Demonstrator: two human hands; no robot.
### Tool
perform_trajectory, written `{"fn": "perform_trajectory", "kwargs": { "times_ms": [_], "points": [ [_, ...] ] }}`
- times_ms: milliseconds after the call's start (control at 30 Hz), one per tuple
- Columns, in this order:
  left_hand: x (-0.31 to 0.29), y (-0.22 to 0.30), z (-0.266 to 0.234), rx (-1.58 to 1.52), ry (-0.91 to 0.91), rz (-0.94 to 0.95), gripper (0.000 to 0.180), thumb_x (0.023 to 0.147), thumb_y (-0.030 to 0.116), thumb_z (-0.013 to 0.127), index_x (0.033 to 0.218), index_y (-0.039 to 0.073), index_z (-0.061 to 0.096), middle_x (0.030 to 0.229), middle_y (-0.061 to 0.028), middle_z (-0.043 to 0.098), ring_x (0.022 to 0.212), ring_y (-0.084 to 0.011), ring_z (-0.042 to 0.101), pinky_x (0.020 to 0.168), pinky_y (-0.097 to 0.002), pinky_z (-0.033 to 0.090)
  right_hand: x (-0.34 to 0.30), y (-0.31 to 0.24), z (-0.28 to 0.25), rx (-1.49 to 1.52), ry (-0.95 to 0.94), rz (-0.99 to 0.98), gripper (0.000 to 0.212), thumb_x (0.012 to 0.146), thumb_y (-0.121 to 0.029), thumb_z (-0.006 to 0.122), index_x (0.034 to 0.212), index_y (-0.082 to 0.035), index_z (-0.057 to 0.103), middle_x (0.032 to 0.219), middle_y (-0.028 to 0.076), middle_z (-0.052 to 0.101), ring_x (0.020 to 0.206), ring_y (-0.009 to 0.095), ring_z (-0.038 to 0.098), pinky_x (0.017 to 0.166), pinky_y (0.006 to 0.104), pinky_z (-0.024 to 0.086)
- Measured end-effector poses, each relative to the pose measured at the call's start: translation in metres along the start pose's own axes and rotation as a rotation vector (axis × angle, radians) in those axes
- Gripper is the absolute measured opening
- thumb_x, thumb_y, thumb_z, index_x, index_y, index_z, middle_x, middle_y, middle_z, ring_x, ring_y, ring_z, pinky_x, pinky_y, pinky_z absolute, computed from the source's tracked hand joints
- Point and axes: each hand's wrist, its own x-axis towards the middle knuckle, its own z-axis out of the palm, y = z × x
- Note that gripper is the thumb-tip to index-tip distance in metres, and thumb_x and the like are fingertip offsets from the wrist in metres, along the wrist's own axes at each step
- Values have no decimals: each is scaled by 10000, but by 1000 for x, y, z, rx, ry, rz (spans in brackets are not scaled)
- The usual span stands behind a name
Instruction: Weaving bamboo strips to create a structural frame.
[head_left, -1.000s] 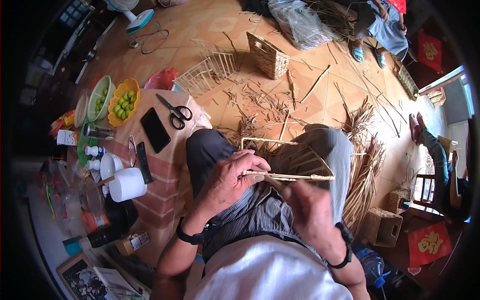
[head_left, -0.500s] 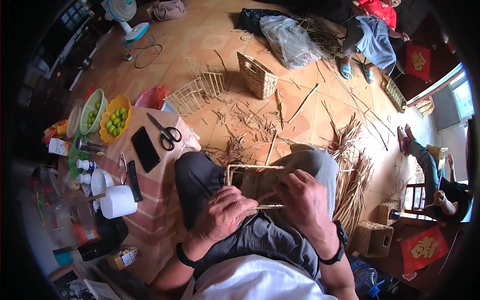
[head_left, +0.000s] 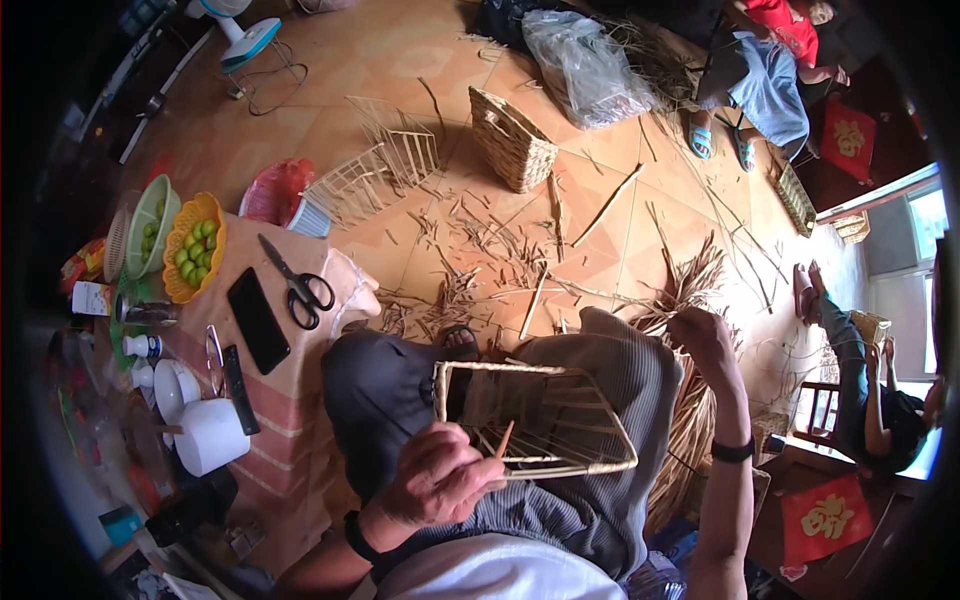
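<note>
A small open basket frame (head_left: 530, 369) of thin rods, its rim partly wrapped in pale plant strip, rests over my lap. My left hand (head_left: 445, 478) is closed on the frame's near left corner, and a short tan strip end (head_left: 506, 438) sticks up beside the fingers. Off to the right of the frame, my right hand (head_left: 703, 338) is raised with its fingers curled together, close to a bundle of dry plant strips (head_left: 690, 425). Whatever those fingers may hold is too small to make out.
On the left table lie scissors (head_left: 300, 290), a phone (head_left: 258, 320) and a yellow bowl of green fruit (head_left: 195, 248). Beyond my knees are a woven basket (head_left: 515, 150), bare frames (head_left: 375, 165) and scattered scraps. Two other people sit at the right.
My right hand has left the frame and moved right and away from me, toward the strip bundle. My left hand keeps hold of the frame, now seen more fully.
</note>
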Motion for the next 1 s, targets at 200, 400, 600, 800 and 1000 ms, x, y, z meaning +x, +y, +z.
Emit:
{"fn": "perform_trajectory", "kwargs": {
  "times_ms": [200, 400, 600, 800, 1000],
  "points": [
    [1, -7, -3, -24, -64, -14, 190, 856, 203, 889, 994, 154, 768, 837, 20, 576, 712, -186, 642, 732, -377, 598, 73, 78, 35, 72, -242, 77, 261, 1011, -220, 747, 1081, 30, 780, 894, 44, 760, 824, 112, 671, 745, 318, 540],
    [-3, -10, -7, -29, -124, -34, 159, 855, 193, 818, 994, 185, 740, 889, 14, 585, 789, -191, 653, 768, -380, 596, 124, 167, 84, -110, -328, 81, 286, 996, -235, 721, 1091, 26, 788, 875, 117, 790, 805, 150, 709, 744, 353, 567],
    [21, -20, -20, -112, -224, -31, 270, 868, 123, 839, 1111, 129, 721, 1012, -28, 578, 848, -218, 650, 793, -415, 593, 134, 233, 153, -400, -484, 66, 278, 972, -222, 695, 1147, -20, 770, 1042, 189, 800, 984, 356, 784, 850, 476, 626],
    [27, -23, -24, -74, -256, -23, 134, 983, 202, 776, 1085, 144, 711, 1009, -27, 576, 848, -189, 647, 802, -399, 608, 132, 232, 233, -566, -616, -171, 330, 944, -217, 709, 1227, -48, 723, 1228, 180, 722, 1101, 352, 738, 870, 479, 619],
    [25, -22, -24, -71, -315, -25, 193, 1019, 291, 747, 1152, 168, 682, 1040, -29, 578, 854, -181, 664, 808, -377, 596, 162, 215, 285, -692, -694, -397, 417, 916, -211, 723, 1307, -75, 676, 1415, 172, 644, 1217, 347, 692, 889, 482, 611]
  ]
}}
